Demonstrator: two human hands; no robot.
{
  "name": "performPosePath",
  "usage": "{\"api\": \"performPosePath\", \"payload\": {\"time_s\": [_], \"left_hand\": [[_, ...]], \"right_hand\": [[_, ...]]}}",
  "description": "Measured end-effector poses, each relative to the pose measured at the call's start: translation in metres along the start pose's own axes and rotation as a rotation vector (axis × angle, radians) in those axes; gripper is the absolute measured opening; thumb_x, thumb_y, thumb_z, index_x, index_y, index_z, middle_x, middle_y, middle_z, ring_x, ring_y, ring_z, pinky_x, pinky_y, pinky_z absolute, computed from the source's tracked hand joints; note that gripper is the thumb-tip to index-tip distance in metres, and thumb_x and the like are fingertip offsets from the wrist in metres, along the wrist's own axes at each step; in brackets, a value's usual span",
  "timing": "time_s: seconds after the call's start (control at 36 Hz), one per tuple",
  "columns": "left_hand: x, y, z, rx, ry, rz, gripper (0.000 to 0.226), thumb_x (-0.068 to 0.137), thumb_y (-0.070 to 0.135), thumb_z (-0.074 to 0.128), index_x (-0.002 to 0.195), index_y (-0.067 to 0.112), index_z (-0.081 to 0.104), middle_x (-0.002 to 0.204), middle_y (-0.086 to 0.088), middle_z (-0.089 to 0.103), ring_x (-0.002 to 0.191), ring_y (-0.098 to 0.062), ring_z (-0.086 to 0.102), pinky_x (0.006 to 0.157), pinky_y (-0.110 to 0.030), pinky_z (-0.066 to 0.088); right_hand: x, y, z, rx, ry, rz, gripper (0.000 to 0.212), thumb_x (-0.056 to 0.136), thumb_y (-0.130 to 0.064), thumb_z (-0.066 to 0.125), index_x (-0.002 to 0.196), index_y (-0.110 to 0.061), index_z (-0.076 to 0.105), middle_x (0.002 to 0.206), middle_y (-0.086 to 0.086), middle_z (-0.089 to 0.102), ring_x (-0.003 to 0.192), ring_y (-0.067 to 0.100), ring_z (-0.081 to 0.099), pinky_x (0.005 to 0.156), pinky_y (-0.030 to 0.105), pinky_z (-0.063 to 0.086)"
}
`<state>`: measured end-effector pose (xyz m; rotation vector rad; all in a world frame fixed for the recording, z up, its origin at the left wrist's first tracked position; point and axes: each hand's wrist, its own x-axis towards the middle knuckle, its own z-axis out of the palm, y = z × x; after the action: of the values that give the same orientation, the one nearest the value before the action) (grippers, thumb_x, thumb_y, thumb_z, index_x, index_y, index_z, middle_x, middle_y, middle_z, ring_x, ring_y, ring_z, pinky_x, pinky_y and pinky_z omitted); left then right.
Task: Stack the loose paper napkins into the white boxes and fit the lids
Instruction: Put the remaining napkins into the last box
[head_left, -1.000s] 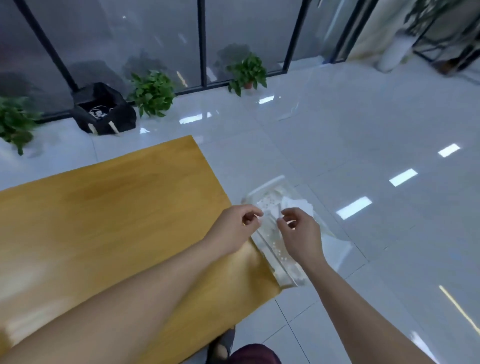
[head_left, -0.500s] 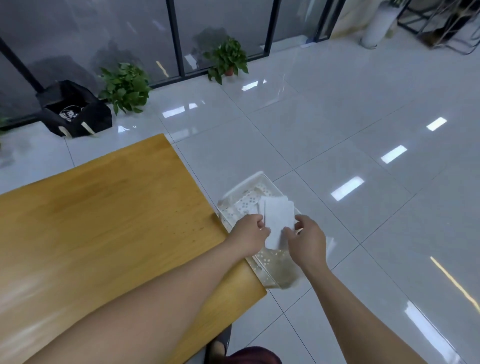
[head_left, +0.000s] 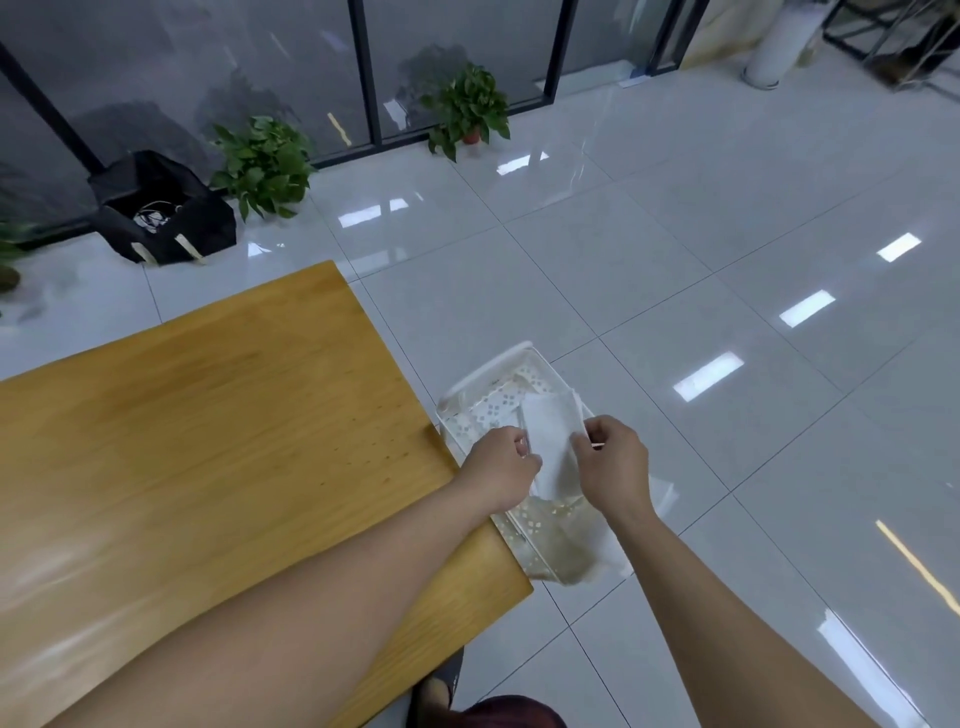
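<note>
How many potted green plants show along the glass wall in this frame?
3, perhaps. One plant stands beside the black bag; a second plant sits farther right, near a window post; a blurred third plant is cut off at the left edge. More may lie outside the frame.

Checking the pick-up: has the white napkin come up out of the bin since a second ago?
Yes. The white napkin, pinched by left hand and right hand, now stands above the clear bin beside the table.
</note>
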<state>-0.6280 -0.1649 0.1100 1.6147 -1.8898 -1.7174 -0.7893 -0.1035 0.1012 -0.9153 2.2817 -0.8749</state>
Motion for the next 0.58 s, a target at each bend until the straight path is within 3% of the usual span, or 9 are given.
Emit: {"api": "performPosePath", "payload": {"time_s": [0.11,0.17,0.22,0.31,0.39,0.44,0.5,0.58], "left_hand": [[-0.0019,0.0024,-0.0020,-0.064,-0.014,-0.020,0.044,0.102,0.011,0.064,0.072,0.023,0.034,0.069,0.007,0.034,0.058,-0.017,0.030,0.057,-0.031,0.027],[-0.0020,0.0038,-0.0039,-0.107,-0.027,-0.032,0.041,0.101,0.008,0.062,0.075,0.022,0.034,0.071,0.003,0.031,0.061,-0.019,0.027,0.058,-0.033,0.022],[-0.0014,0.0044,-0.0047,-0.128,-0.038,-0.035,0.029,0.101,0.008,0.061,0.082,0.018,0.041,0.075,-0.001,0.032,0.064,-0.020,0.028,0.060,-0.034,0.022],[-0.0010,0.0047,-0.0034,-0.166,-0.030,-0.032,0.017,0.102,0.010,0.063,0.090,0.019,0.056,0.083,-0.004,0.048,0.072,-0.023,0.044,0.066,-0.033,0.036],[-0.0010,0.0059,-0.0026,-0.217,0.007,-0.042,0.023,0.103,0.013,0.067,0.093,0.033,0.063,0.097,0.005,0.068,0.090,-0.022,0.067,0.081,-0.037,0.056],[-0.0003,0.0047,-0.0013,-0.238,0.015,-0.052,0.019,0.102,0.016,0.070,0.109,0.033,0.065,0.106,0.005,0.072,0.098,-0.020,0.072,0.090,-0.041,0.061],[-0.0005,0.0048,-0.0005,-0.256,0.026,-0.062,0.026,0.102,0.021,0.074,0.125,0.027,0.065,0.113,0.003,0.072,0.102,-0.020,0.073,0.090,-0.040,0.061],[-0.0008,0.0048,0.0015,-0.273,0.055,-0.051,0.028,0.098,0.024,0.078,0.122,0.027,0.063,0.114,0.004,0.070,0.097,-0.016,0.073,0.085,-0.035,0.063]], "right_hand": [[0.0007,0.0017,0.0002,0.044,0.017,0.062,0.008,0.096,-0.014,0.069,0.088,-0.016,0.070,0.088,-0.003,0.074,0.079,0.025,0.070,0.066,0.032,0.050],[-0.0005,0.0008,-0.0009,0.026,0.016,0.049,0.001,0.095,-0.016,0.072,0.094,-0.018,0.072,0.093,-0.006,0.074,0.085,0.022,0.071,0.069,0.032,0.052],[-0.0015,-0.0009,-0.0015,-0.032,-0.012,0.021,0.012,0.093,-0.018,0.075,0.105,-0.018,0.073,0.101,-0.006,0.073,0.090,0.022,0.070,0.076,0.036,0.056],[-0.0031,-0.0037,-0.0024,-0.062,-0.026,0.011,0.023,0.091,-0.016,0.076,0.114,-0.016,0.072,0.106,-0.003,0.073,0.093,0.023,0.070,0.081,0.039,0.057],[-0.0063,-0.0062,-0.0032,-0.082,-0.008,0.018,0.033,0.093,-0.022,0.077,0.125,-0.021,0.069,0.111,-0.004,0.071,0.097,0.022,0.070,0.081,0.038,0.057],[-0.0067,-0.0070,-0.0038,-0.086,0.014,-0.006,0.028,0.094,-0.023,0.077,0.120,-0.026,0.067,0.107,-0.007,0.070,0.093,0.019,0.069,0.075,0.033,0.053],[-0.0056,-0.0068,-0.0030,-0.023,-0.013,0.013,0.020,0.093,-0.022,0.079,0.107,-0.026,0.064,0.093,-0.009,0.069,0.080,0.015,0.066,0.067,0.028,0.047],[-0.0042,-0.0050,-0.0023,0.107,-0.077,0.095,0.017,0.091,-0.018,0.078,0.083,-0.012,0.064,0.071,-0.005,0.057,0.063,0.018,0.051,0.063,0.032,0.041]]}}
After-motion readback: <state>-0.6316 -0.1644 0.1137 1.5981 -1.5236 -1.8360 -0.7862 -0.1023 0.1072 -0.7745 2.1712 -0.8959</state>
